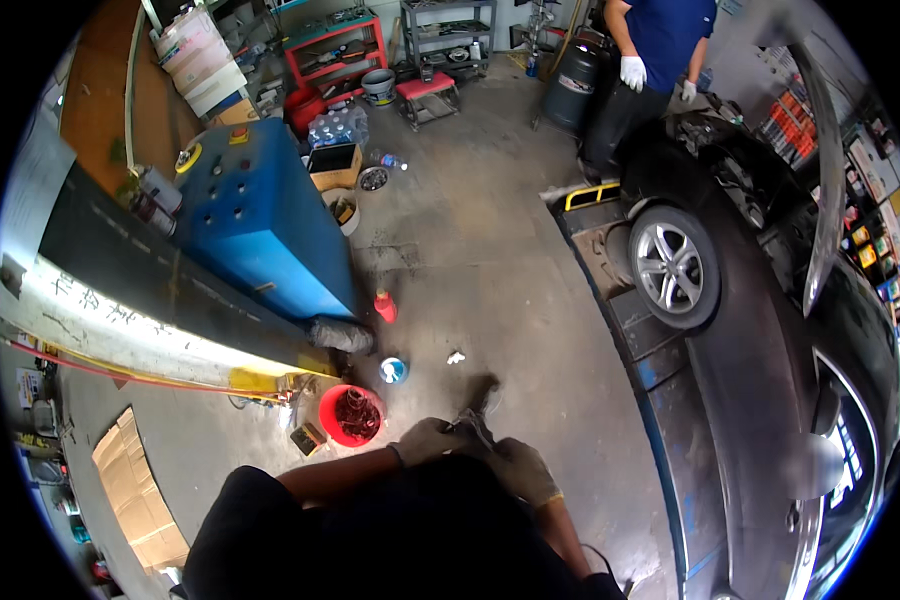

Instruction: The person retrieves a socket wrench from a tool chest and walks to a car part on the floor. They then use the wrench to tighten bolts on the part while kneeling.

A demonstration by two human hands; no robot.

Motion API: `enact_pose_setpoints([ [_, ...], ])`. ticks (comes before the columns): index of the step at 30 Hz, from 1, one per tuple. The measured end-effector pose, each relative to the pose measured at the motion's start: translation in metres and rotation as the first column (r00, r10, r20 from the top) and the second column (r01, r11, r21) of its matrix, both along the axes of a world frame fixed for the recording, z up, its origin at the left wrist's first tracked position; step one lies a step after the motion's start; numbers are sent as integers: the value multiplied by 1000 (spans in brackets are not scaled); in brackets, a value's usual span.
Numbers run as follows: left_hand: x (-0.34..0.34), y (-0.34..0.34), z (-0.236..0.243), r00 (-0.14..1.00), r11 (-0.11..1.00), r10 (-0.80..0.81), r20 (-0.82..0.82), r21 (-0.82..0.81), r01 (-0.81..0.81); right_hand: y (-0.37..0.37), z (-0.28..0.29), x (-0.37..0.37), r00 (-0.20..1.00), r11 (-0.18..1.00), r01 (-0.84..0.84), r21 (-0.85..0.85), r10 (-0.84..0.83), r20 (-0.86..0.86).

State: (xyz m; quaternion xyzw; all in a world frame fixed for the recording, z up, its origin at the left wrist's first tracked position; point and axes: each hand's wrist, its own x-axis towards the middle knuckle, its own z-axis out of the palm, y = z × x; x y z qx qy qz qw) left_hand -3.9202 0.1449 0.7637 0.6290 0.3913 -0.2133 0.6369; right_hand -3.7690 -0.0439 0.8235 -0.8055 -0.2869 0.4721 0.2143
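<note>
Left hand [426, 441] and right hand [525, 470], right of red bucket [328, 412]: grip clamped on small greyish item [473, 424], probably steadying it. Blue tub [403, 374] near bucket, likely for reach.

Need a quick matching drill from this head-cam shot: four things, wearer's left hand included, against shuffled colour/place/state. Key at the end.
Things
1. Left hand
2. Red tub near the hands
3. Flattened cardboard
4. Car wheel

Descriptions
A. Brown, at the picture's lower left
B. Silver-spoked, on the picture's right side
C. Gloved, close to the right hand
D. Holding dark reddish contents

Pairs: 1-C, 2-D, 3-A, 4-B
</note>
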Motion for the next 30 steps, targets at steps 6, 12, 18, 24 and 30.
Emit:
enact_pose_setpoints([
  [6, 91, 100, -28, 946, 954, 300, 119, -21, -300, 155, -20, 153, 975, 943, -193, 270, 215, -51],
  [12, 188, 220, -15, 876, 879, 476, 73, -66, -472, 313, -7, 254, 933, 915, -356, 193, 358, 22],
  [18, 293, 375, -58, 918, 916, 384, 102, 81, -392, 462, -33, 340, 978, 972, -193, 137, 202, -57],
  [24, 384, 523, -45, 947, 959, 282, 151, -23, -282, 592, 5, 424, 992, 982, -116, 150, 122, -34],
  [30, 493, 655, -39, 979, 984, 106, 172, 124, -128, 703, 23, 518, 997, 959, 1, 284, 22, -79],
])
